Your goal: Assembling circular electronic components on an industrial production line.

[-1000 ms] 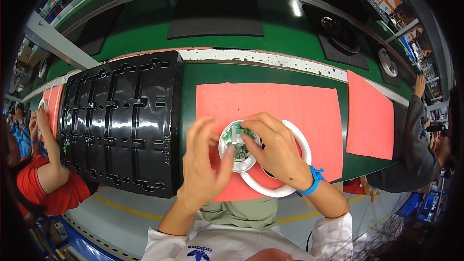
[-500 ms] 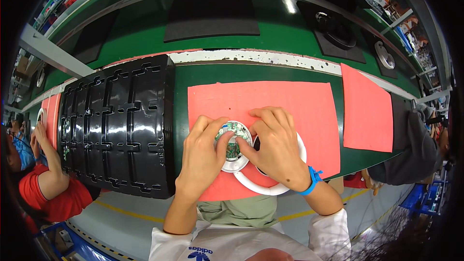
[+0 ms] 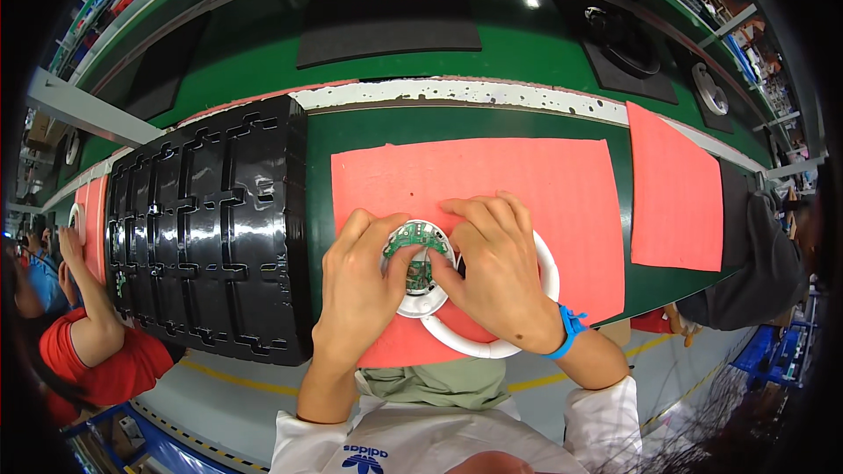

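Note:
A green circuit board [image 3: 418, 236] lies in a round white housing [image 3: 424, 305] in front of me. My left hand [image 3: 356, 279] curls round the housing's left side, its thumb pressing on the board. From the other side my right hand [image 3: 505, 274] grips too, with its thumb tip on the board close to the left thumb. A large white ring [image 3: 551, 272] sits to the right of the housing, partly under my right hand. Whether ring and housing are joined, I cannot tell. The thumbs cover part of the board.
Beneath lies a pink foam mat [image 3: 492, 167] on a green table. A stack of black moulded trays [image 3: 206, 237] stands left, another pink sheet [image 3: 674, 193] right. Beyond a white ledge, dark mats [image 3: 391, 13] lie on a green surface. A person in red [image 3: 105, 351] works at far left.
The view has shifted slightly. Both hands keep their grip on the housing, and more green board shows above the thumbs.

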Available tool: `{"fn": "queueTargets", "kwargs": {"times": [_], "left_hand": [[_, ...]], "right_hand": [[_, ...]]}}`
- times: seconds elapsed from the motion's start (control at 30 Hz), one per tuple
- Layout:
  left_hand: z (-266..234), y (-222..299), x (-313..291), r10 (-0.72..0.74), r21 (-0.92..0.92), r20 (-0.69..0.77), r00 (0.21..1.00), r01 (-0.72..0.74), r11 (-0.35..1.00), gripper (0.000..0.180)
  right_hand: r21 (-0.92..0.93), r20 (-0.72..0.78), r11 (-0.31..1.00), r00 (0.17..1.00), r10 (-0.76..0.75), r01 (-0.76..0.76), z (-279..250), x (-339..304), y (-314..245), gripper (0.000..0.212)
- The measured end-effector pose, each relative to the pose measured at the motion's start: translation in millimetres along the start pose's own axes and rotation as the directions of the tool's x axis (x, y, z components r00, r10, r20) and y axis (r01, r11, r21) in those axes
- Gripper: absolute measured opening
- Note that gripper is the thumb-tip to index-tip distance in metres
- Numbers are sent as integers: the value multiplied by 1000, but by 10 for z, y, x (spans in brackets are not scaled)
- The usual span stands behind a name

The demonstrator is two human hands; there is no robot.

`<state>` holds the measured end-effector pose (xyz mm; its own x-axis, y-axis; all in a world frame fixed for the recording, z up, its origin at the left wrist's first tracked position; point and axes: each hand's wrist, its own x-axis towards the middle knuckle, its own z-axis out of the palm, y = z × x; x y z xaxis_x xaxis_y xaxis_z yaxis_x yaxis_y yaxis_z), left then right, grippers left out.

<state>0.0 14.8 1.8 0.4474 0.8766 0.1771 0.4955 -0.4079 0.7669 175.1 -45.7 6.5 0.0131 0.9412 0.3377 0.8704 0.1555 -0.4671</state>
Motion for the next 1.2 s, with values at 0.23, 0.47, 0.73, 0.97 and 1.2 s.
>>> {"fn": "queueTargets", "kwargs": {"times": [0.23,0.47,0.73,0.97,1.2], "left_hand": [[9,-18,17,47,-63,-35,998,-49,997,34],[-25,0,35,8,-146,6,1000,-7,989,25],[39,-10,86,-10,-42,3,1000,11,999,15],[-13,77,110,-21,29,44,999,19,999,13],[24,7,76,58,-82,-29,998,-60,995,21]], "right_hand": [[-110,-33,994,999,-15,11,-96,-93,-121,33],[-137,28,988,997,-65,68,-82,-246,-264,44],[-207,32,977,998,-47,53,-10,-210,-255,40],[-186,30,979,996,-81,85,-22,-206,-239,31],[-23,-36,1000,999,-1,1,-218,-238,-162,41]]}}
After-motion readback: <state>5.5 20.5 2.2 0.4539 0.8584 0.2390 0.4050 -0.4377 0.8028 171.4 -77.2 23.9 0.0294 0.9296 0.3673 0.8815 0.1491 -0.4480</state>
